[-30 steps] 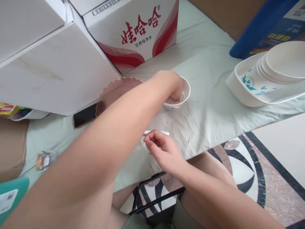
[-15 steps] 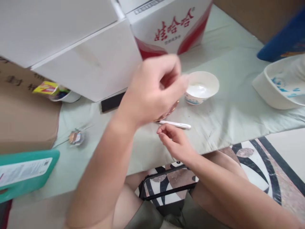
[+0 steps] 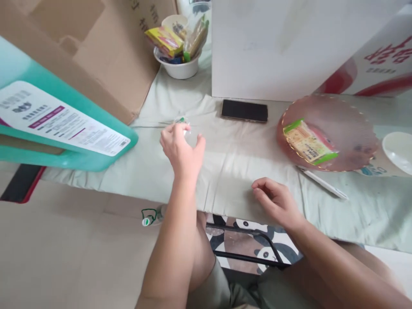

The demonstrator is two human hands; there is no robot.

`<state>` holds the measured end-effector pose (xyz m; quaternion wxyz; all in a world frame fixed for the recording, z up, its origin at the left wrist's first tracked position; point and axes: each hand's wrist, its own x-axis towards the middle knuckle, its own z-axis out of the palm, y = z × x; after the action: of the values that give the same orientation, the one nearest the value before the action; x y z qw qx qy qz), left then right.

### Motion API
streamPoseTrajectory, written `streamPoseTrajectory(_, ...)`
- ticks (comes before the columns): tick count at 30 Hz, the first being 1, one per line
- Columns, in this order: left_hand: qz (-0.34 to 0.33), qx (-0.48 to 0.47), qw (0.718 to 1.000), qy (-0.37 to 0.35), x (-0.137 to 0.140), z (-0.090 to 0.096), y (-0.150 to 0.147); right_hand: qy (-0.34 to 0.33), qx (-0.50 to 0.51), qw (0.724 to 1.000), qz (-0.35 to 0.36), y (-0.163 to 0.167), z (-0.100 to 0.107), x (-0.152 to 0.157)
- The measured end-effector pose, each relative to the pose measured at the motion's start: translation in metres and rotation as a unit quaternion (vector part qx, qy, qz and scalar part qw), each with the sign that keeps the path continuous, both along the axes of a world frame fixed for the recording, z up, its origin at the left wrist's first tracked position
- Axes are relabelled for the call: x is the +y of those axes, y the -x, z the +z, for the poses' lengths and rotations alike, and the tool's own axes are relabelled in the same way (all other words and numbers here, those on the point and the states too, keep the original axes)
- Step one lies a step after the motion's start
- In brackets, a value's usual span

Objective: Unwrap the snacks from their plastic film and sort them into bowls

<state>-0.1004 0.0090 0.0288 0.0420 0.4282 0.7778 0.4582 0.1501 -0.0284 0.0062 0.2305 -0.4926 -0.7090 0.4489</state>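
Observation:
My left hand (image 3: 182, 150) reaches over a small clear-wrapped item (image 3: 186, 130) on the cloth-covered table. Its thumb stands apart from the bent fingers, and the hand partly hides the item. Loosely curled, my right hand (image 3: 277, 201) rests at the table's front edge with nothing visible in it. To its right lies a white pen (image 3: 325, 183), beside a pink, gold-rimmed bowl (image 3: 350, 124). Inside that bowl is a snack packet (image 3: 307, 142) with green ends. A white paper bowl (image 3: 397, 150) touches or overlaps the pink bowl's right side.
A black phone (image 3: 244, 111) lies before a white box (image 3: 267, 47). At the back left stands a white bowl (image 3: 182, 71) of snack packets beside a cardboard box (image 3: 106, 56). A green jug (image 3: 83, 124) with a label occupies the left. The red-lettered carton (image 3: 383, 73) is back right.
My view has turned left. My left hand has moved from above the pink bowl to the small wrapped item, its thumb now spread. My right hand stays curled near the table edge.

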Motion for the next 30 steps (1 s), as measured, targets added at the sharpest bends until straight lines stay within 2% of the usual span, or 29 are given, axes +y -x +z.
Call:
streamPoseTrajectory(2,0.012,0.000,1.000,0.026,0.010,-0.012,0.022,-0.010,-0.012,1.000,-0.001,0.009,0.000,-0.001)
streamPoseTrajectory(4,-0.014,-0.044,0.998,0.042,0.019,-0.022,0.037,-0.017,-0.021,1.000,-0.007,0.012,0.002,-0.003)
streamPoseTrajectory(8,-0.063,-0.173,0.983,0.015,0.024,-0.026,0.044,-0.026,-0.030,0.999,-0.025,0.004,0.006,-0.009)
streamPoseTrajectory(12,-0.095,-0.318,0.943,-0.005,0.018,-0.015,0.019,-0.035,-0.033,0.997,-0.058,-0.017,0.009,-0.015)
streamPoseTrajectory(16,-0.203,-0.454,0.867,0.031,0.010,-0.008,-0.020,-0.076,-0.067,0.982,-0.158,-0.055,0.011,-0.018)
streamPoseTrajectory(19,-0.283,-0.474,0.831,0.066,0.008,-0.010,-0.044,-0.161,-0.151,0.941,-0.255,-0.092,0.009,-0.016)
streamPoseTrajectory(21,-0.321,-0.481,0.811,0.091,0.009,-0.012,-0.056,-0.216,-0.215,0.911,-0.279,-0.114,0.003,-0.011)
streamPoseTrajectory(24,-0.347,-0.478,0.795,0.135,0.013,-0.013,-0.072,-0.252,-0.282,0.895,-0.238,-0.135,-0.012,0.001)
streamPoseTrajectory(27,-0.365,-0.475,0.785,0.158,0.017,-0.015,-0.085,-0.235,-0.325,0.898,-0.182,-0.141,-0.022,0.013)
streamPoseTrajectory(30,-0.374,-0.482,0.777,0.158,0.019,-0.019,-0.092,-0.225,-0.320,0.911,-0.131,-0.139,-0.018,0.014)
